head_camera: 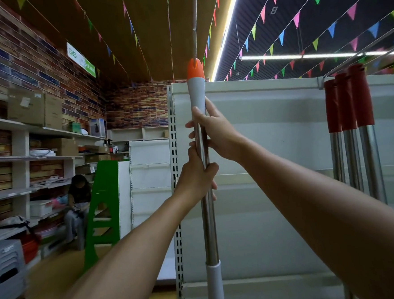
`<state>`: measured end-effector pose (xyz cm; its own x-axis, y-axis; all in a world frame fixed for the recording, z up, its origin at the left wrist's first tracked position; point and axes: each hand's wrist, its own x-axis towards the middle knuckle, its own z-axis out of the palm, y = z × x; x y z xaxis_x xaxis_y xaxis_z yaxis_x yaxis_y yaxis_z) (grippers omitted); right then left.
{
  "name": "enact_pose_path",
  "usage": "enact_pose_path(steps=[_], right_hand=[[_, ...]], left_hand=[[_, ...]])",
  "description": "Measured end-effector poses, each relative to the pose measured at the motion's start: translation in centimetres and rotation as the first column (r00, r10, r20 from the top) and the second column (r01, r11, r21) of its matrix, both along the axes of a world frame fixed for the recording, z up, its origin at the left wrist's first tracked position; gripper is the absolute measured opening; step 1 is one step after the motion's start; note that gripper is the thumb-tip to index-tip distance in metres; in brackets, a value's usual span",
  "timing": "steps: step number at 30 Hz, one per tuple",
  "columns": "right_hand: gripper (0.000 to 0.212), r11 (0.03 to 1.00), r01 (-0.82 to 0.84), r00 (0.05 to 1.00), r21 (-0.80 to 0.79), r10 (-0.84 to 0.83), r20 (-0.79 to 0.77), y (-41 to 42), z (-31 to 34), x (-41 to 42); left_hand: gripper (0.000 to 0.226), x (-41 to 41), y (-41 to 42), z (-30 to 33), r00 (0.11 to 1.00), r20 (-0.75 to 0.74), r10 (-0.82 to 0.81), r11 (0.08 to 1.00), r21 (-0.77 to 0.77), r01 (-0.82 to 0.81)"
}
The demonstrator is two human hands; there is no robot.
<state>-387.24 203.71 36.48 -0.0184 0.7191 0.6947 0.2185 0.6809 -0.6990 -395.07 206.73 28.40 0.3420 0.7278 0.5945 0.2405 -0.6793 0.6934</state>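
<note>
pole (209, 230) stands straight up in front of the white shelf wall (272, 144). it is shiny metal with a grey and orange grip (196, 86) on top. both hands are wrapped tight around the metal part. the right hand (215, 131) is higher, just under the grip. the left hand (196, 176) is right below it, close against it. a thin rod (195, 21) goes up from the orange tip toward the ceiling. three red-grip poles (346, 101) hang on the right. a green ladder (101, 202) stands far to the left, and a sitting person (78, 195) is beside it.
</note>
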Motion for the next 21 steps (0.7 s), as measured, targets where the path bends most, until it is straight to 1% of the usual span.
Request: enact_pose_path(steps=[2,4,7,11,13,15,18,21], right_hand=[[0.047,0.999,-0.028,1.000,-0.034,0.028,0.000,0.3,-0.4,0.5],[0.045,0.999,-0.009,1.000,-0.037,0.009,-0.020,0.8,-1.0,0.8],[0.041,0.995,0.102,0.992,-0.015,-0.103,-0.076,2.0,-1.4,0.9],[0.041,0.956,0.294,0.956,0.010,-0.294,-0.021,3.8,-1.8,1.1],[0.043,0.941,0.337,0.942,0.017,-0.337,-0.004,4.7,-2.1,1.0],[0.044,0.928,0.372,0.928,0.027,-0.372,-0.001,5.6,-2.2,1.0],[0.045,0.926,0.378,0.926,0.013,-0.378,-0.015,6.8,-2.2,1.2],[0.045,0.927,0.374,0.927,0.013,-0.374,-0.014,7.6,-2.4,1.4]], left_hand=[[0.060,0.1,0.4,0.1,1.000,0.007,0.004,1.000,-0.004,-0.004],[0.058,0.3,0.9,0.1,1.000,0.026,0.007,1.000,-0.008,-0.007],[0.050,0.4,1.5,0.2,1.000,0.028,0.013,1.000,-0.019,-0.012],[0.036,0.4,2.5,-0.2,1.000,0.008,0.028,0.999,-0.025,-0.028],[0.041,0.3,3.1,-1.0,0.999,-0.019,0.033,0.999,-0.013,-0.033],[0.052,0.0,3.7,-2.0,0.997,-0.072,0.028,1.000,-0.006,-0.028],[0.070,-1.2,4.4,-2.9,0.989,-0.144,-0.023,0.999,-0.043,0.017],[0.086,-1.9,4.8,-3.6,0.975,-0.220,-0.019,0.998,-0.055,0.007]])
